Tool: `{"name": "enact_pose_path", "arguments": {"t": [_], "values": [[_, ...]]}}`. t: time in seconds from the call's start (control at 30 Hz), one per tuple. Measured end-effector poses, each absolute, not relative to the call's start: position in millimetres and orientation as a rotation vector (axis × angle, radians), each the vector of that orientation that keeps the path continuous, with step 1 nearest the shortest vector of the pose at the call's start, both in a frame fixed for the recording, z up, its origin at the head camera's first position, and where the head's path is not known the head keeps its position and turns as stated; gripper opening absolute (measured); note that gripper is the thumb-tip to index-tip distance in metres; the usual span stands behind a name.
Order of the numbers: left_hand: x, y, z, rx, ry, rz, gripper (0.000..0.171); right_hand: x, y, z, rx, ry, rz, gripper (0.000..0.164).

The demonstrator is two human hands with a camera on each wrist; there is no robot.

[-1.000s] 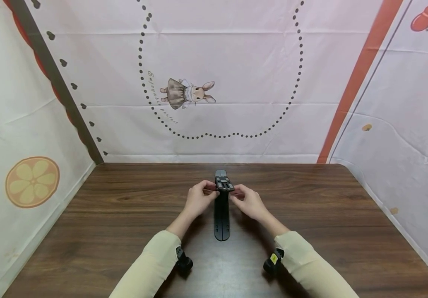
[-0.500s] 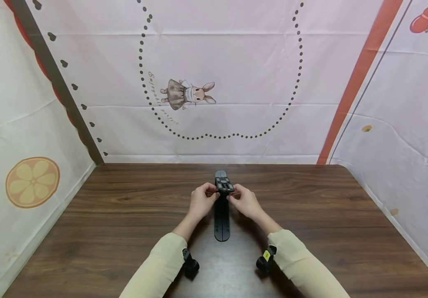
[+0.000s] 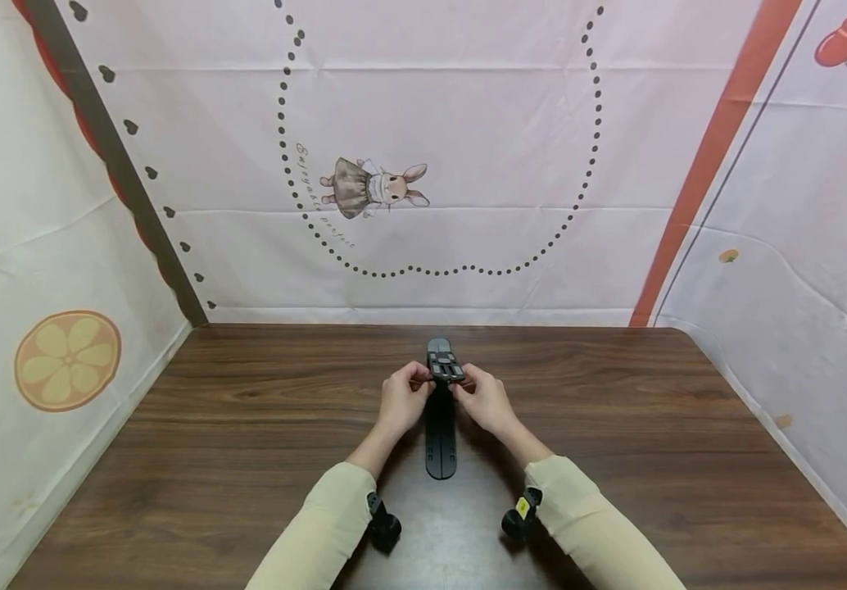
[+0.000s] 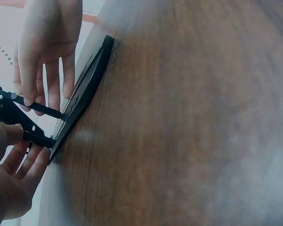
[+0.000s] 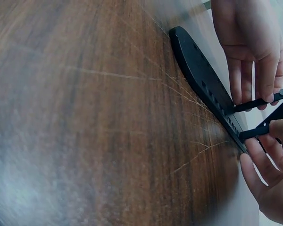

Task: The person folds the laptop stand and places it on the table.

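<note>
A black folding stand with a long flat base, rounded at its ends, rests on the table, and its raised part stands up from the base. My left hand is at its left side, pinching one narrow black leg between thumb and fingers. From the other side my right hand pinches the matching leg. In the left wrist view, both legs meet the base at its row of slots. The fingertips partly hide where the legs join the upper part.
The brown wooden table reaches back to a printed cloth, with more cloth along both sides. Black wrist cameras hang inside both cream sleeves, low over the table.
Both hands have come slightly inward. The right fingers, loosely parted a second ago, have closed on the stand's leg. The base stays in place.
</note>
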State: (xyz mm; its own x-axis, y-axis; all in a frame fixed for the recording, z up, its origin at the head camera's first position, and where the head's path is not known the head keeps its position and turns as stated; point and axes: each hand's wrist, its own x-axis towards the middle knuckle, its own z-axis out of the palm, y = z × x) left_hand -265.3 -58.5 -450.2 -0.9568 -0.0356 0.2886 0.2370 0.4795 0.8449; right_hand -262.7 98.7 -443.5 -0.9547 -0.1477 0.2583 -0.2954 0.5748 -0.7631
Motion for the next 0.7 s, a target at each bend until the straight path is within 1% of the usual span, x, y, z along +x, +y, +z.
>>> {"name": "enact_pose_path", "arguments": {"t": [0.23, 0.7], "values": [[-263.8, -57.3, -450.5, -0.158, -2.461, -1.466, 0.009, -262.7, 99.4, -444.2, 0.432, -2.607, 1.298, 0.005], [-266.8, -55.8, -449.2, -0.184, -2.403, -1.455, 0.009, -268.0, 98.2, -446.6, 0.44, -2.539, 1.225, 0.007]]}}
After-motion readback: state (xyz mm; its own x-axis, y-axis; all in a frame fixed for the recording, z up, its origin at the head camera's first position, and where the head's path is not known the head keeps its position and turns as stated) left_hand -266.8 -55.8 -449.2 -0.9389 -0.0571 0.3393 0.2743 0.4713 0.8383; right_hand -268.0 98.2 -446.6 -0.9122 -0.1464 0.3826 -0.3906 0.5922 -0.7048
